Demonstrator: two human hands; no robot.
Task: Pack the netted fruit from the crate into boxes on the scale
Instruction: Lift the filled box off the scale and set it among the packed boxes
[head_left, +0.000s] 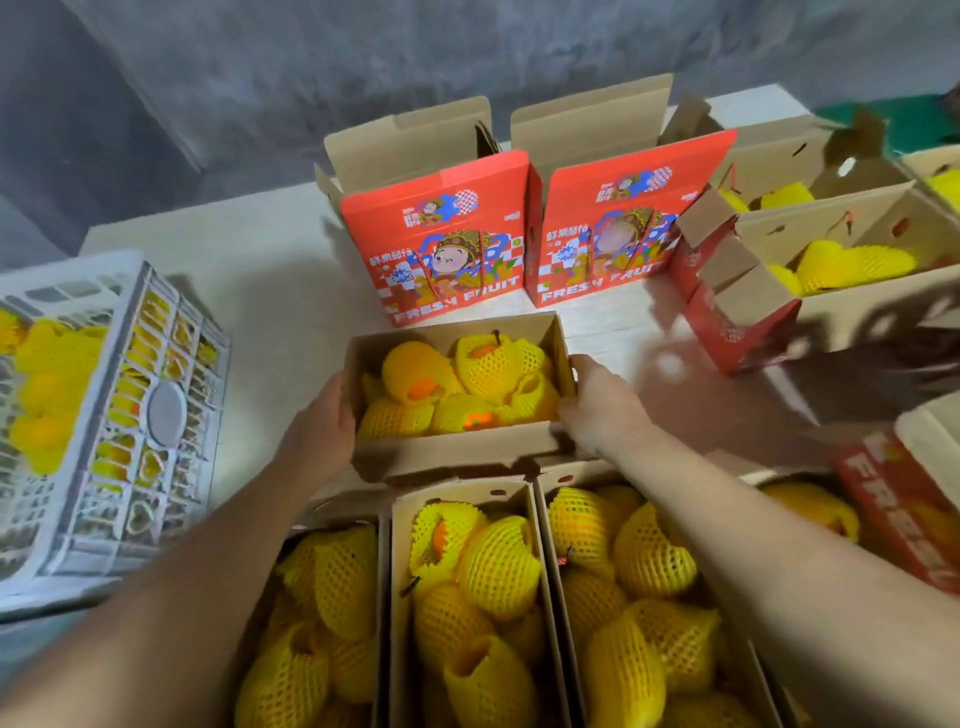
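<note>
**Packing status: several boxes filled**

Head view: left hand (332, 415) and right hand (592, 405) grasp the filled box (457, 452) by its sides. Netted fruit (457, 384) lies inside. The crate (171, 415) at left holds more fruit; two upright boxes (436, 249) await filling

Held between left hand (332, 415) and right hand (597, 410): a filled box (457, 452), netted fruit (457, 384) inside. Behind it, two upright boxes (530, 234) side by side. Left, the crate (130, 415). In front, three packed boxes (467, 597) in a row.
</note>
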